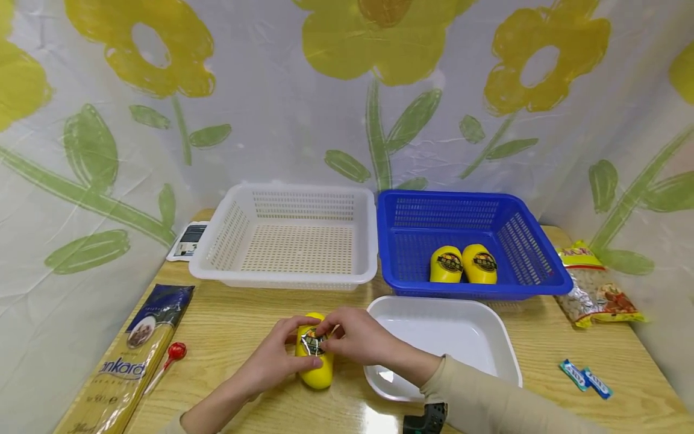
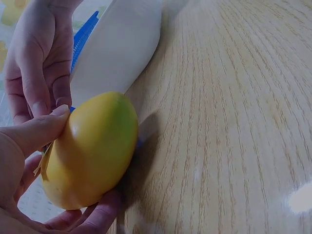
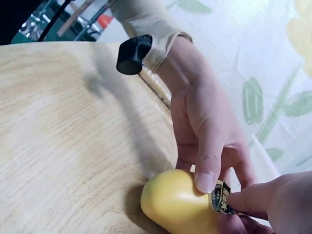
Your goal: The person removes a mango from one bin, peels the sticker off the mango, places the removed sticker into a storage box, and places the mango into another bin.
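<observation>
A yellow mango [image 1: 316, 369] lies on the wooden table [image 1: 249, 325] near its front edge, just left of a white tray [image 1: 504, 349]. My left hand [image 1: 273, 360] grips the mango [image 2: 92, 151] from the left, thumb on top. My right hand [image 1: 355, 334] pinches the dark oval sticker [image 1: 312, 342] on the fruit, its edge lifted off the skin [image 3: 222, 200]. Two more yellow mangoes [image 1: 463, 264] with the same stickers lie in the blue basket [image 1: 542, 265].
A white basket [image 1: 217, 253] stands behind, beside the blue one. A spaghetti packet [image 1: 127, 361] and a red lollipop [image 1: 175, 352] lie at left, a small device [image 1: 188, 240] at back left. A snack bag [image 1: 593, 295] and blue candy wrappers [image 1: 585, 378] lie at right.
</observation>
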Demonstrator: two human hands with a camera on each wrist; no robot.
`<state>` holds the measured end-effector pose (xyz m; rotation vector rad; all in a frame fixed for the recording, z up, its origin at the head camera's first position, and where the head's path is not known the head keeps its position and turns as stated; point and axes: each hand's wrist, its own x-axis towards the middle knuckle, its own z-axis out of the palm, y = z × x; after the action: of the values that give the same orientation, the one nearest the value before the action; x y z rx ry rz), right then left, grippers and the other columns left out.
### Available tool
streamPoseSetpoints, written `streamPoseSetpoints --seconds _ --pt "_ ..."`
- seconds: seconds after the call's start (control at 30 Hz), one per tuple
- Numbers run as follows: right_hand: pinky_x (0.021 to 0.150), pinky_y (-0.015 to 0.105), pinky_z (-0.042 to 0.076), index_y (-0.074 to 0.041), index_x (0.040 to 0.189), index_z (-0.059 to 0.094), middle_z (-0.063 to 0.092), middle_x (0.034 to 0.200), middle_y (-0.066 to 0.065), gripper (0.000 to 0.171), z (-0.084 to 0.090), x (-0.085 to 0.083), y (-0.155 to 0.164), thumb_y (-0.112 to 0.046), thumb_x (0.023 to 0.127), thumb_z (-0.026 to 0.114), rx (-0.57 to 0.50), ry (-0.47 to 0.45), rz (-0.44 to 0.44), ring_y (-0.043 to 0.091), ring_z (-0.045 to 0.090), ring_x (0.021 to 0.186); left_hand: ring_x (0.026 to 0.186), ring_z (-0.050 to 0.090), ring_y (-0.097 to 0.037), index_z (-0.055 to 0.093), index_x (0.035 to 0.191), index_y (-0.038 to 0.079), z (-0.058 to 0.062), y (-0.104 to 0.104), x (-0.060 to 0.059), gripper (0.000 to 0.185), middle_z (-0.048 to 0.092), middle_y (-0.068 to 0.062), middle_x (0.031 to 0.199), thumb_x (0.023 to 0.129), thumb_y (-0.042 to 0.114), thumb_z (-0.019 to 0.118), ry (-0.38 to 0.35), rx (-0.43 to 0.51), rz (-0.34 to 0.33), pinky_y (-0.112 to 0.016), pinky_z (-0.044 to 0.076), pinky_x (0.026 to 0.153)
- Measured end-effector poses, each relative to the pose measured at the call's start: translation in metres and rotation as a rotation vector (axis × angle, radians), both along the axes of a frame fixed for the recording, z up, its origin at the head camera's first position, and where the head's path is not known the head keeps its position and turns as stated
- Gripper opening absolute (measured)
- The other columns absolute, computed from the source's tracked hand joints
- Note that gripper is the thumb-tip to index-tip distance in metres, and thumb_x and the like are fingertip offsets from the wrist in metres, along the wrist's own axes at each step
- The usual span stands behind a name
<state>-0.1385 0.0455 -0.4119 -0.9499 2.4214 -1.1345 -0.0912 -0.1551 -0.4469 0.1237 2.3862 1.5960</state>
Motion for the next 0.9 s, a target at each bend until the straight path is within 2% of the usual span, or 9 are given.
streamPoseSetpoints --seconds 0.23,0.5,0.77,0.9 --pt "0.068 0.018 0.047 -0.008 0.089 0.073 0.067 0.080 -0.007 0.009 -0.0019 -0.0015 -0.0040 -0.004 0.081 0.073 0.022 0.071 -0.021 0.000 0.057 0.073 0.114 0.051 -0.033 0.060 0.126 0.026 -0.0010 -0.0002 -0.0009 0.059 0.044 -0.012 0.129 0.073 0.025 0.087 -0.012 -0.016 0.007 -0.036 0.049 0.082" --pt "0.069 0.018 0.048 -0.009 0.089 0.072 0.068 0.081 -0.005 0.009 -0.0024 -0.0017 -0.0046 -0.004 0.081 0.074 0.031 0.072 -0.026 0.000 0.058 0.074 0.115 0.051 -0.034 0.060 0.127 0.026 -0.0019 -0.0002 -0.0013 0.061 0.045 -0.012 0.130 0.073 0.026 0.088 -0.018 -0.030 0.014 -0.038 0.050 0.083" --pt "0.072 0.018 0.050 -0.010 0.089 0.072 0.067 0.083 -0.005 0.012 -0.0003 0.0035 -0.0020 0.000 0.082 0.071 -0.026 0.096 -0.016 0.000 0.059 0.077 0.116 0.050 -0.033 0.060 0.128 0.025 0.0000 0.0000 -0.0010 0.060 0.045 -0.012 0.130 0.074 0.027 0.087 -0.021 -0.037 0.009 -0.040 0.048 0.085" --pt "0.075 0.020 0.052 -0.008 0.094 0.073 0.066 0.086 -0.003 0.013 0.0022 0.0059 0.0013 -0.001 0.084 0.070 -0.067 0.103 -0.022 0.002 0.058 0.079 0.116 0.051 -0.033 0.059 0.129 0.021 0.0022 0.0001 -0.0004 0.061 0.045 -0.013 0.130 0.075 0.024 0.086 -0.015 -0.036 0.010 -0.041 0.049 0.085"
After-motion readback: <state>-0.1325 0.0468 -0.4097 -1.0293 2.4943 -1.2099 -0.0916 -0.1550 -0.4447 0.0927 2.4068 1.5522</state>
